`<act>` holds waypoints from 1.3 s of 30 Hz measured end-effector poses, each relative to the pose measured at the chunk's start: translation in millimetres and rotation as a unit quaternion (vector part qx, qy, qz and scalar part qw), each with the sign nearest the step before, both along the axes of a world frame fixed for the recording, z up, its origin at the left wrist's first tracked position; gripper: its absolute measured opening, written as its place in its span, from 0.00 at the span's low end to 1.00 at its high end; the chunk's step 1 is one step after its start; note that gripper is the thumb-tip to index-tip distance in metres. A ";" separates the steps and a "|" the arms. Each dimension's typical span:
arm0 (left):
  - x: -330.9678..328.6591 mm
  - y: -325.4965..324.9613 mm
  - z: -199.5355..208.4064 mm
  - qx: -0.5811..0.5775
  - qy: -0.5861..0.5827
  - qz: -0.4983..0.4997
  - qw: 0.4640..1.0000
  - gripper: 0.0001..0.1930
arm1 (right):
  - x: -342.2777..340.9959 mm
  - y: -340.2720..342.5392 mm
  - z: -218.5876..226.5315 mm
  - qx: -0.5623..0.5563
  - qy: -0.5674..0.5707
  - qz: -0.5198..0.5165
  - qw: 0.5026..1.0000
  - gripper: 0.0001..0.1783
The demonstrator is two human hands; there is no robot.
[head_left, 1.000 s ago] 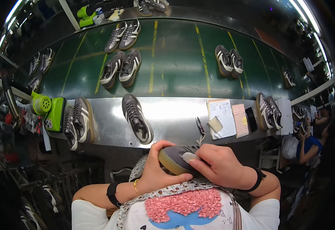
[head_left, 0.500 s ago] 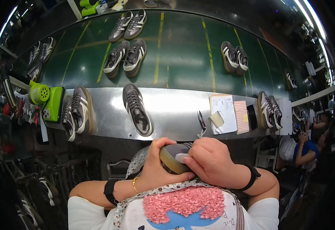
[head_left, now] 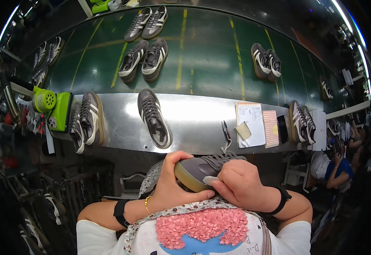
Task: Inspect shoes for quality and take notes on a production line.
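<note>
A dark grey lace-up sneaker with a tan gum sole is held close to my body, below the bench edge. My left hand wraps around one end of it, thumb along the sole and fingers over the far side. My right hand is closed at the shoe's near side. Between its thumb and fingers is a small white piece, pressed against the upper just above the sole; what it is made of I cannot tell. Beyond, on the metal bench top, lies a single matching sneaker.
A sneaker pair and a lime-green device stand left. Rightward lie a pen, a notepad with a beige block, a phone and another pair. More sneakers sit on the green belt.
My right hand has shifted slightly right and down with the white piece along the sneaker's side. More of the sneaker's upper and laces now show. My left hand keeps its hold.
</note>
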State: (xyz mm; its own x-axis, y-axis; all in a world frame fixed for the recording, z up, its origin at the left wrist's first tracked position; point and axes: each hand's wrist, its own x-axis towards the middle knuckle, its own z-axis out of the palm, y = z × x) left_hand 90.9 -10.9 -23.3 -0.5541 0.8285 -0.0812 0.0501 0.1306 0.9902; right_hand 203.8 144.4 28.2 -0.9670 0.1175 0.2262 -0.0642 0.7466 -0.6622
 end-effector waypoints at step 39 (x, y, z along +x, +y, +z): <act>-4.8 5.0 11.7 -0.041 -0.022 -0.046 0.998 0.43 | -35.9 -7.9 5.1 -0.028 0.027 -0.044 0.998 0.11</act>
